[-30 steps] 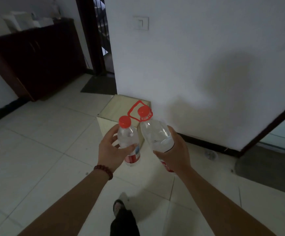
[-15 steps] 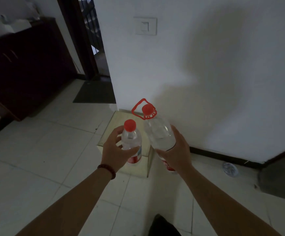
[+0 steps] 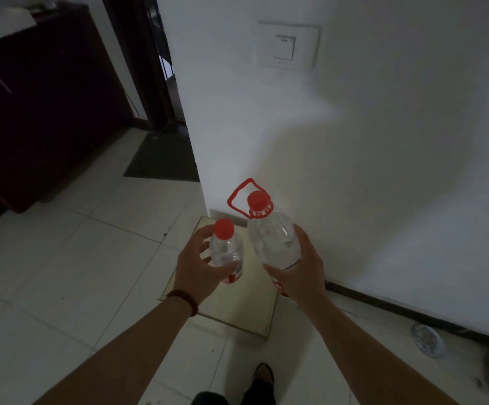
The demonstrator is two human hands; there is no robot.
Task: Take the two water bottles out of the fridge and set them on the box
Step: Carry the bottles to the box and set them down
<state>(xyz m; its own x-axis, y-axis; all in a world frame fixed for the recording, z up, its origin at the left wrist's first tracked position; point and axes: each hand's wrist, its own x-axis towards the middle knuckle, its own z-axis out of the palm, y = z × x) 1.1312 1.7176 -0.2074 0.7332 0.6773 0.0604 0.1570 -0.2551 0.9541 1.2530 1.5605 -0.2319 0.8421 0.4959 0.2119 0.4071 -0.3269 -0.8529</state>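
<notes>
We hold both bottles above the flat pale-beige box top (image 3: 239, 312), our landmark, which sits on the white tiled floor (image 3: 62, 273) against the foot of the white wall (image 3: 354, 156).

Left hand (image 3: 198, 268): fingers curled around the small clear plastic water bottle with a red cap (image 3: 225, 252), thumb across its front, clamped on the body. Bottle is roughly upright, over the box's left half. It is seen from above, so we cannot tell whether its base touches the box. A dark red bead bracelet (image 3: 183, 299) is on that wrist, over the box's left edge.

Right hand (image 3: 301, 276): fingers wrapped around the lower body of the large clear plastic water bottle with a red cap and red loop handle (image 3: 275, 238), clamped on it. Bottle leans slightly left at the top, cap higher in frame than the small one's. It is over the box's right half, near the wall side. The red label band shows just under the thumb. The two bottles are just beside each other; we cannot tell whether they touch.

Elsewhere, relative to the box:
- white wall switch plate (image 3: 287, 45) well above it on the wall
- dark doormat (image 3: 161, 156) beyond it to the left, at a dark doorway
- dark wooden cabinet (image 3: 33, 97) far left
- crumpled clear plastic item (image 3: 427, 340) on the floor to the right, by the dark skirting
- our dark shoe (image 3: 262, 375) on the floor just in front of the box's near edge
</notes>
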